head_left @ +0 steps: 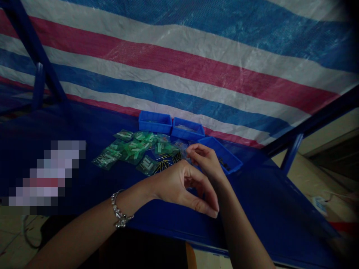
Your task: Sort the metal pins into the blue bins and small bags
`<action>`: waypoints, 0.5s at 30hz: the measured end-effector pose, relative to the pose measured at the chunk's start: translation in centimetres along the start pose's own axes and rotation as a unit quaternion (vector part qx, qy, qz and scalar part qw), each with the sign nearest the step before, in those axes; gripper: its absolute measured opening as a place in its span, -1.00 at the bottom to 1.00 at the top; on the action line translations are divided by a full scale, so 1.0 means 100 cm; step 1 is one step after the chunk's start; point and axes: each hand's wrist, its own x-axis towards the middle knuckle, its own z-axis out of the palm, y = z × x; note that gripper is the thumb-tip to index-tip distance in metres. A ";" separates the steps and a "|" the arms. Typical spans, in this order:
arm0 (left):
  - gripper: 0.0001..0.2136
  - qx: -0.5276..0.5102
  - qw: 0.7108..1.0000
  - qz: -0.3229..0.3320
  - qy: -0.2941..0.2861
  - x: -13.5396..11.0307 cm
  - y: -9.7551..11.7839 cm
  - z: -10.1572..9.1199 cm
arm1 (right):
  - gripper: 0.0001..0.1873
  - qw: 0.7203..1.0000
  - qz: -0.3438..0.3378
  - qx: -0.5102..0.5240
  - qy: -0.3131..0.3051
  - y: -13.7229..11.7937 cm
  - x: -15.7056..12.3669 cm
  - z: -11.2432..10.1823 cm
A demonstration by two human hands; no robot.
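Note:
My left hand (185, 188), with a silver charm bracelet at its wrist, hovers over the front of the blue table. Its thumb and fingers curl into a closed pinch, and anything between the tips is too small to make out. Farther back, my right hand (206, 158) is also closed, thumb against fingers, beside some clear plastic bags (181, 145). Whether it grips one of them is unclear. Behind my left hand lies a loose pile of dark and yellowish thin metal pieces, like screws or bits (165, 163). Green-tinted small packets (134, 147) are heaped left of that pile.
Two small blue bins (155, 127) stand at the table's back edge; the right one holds clear material. A larger blue bin (234, 158) with dark small parts sits right of my right hand. A striped tarp (168, 59) hangs behind, between blue frame posts (39, 86).

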 end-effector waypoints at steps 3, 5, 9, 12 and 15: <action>-0.91 0.022 1.000 -0.004 0.001 0.001 0.000 0.000 | -0.80 1.000 -0.002 0.006 -0.003 0.001 0.001 0.000; -0.88 0.030 0.999 -0.012 -0.001 0.001 0.000 0.000 | -0.81 1.000 -0.007 0.010 -0.005 0.001 0.001 0.000; -0.86 0.039 0.999 -0.012 -0.003 0.000 0.000 0.000 | -0.81 1.000 -0.001 0.007 -0.006 -0.001 0.000 0.002; -0.86 0.041 0.999 -0.003 -0.004 0.000 0.000 -0.001 | -0.79 1.000 0.004 -0.002 0.000 -0.002 -0.001 0.002; -0.84 0.042 0.999 -0.007 0.001 0.000 0.000 -0.001 | -0.79 1.000 0.000 -0.008 0.000 -0.002 -0.001 0.002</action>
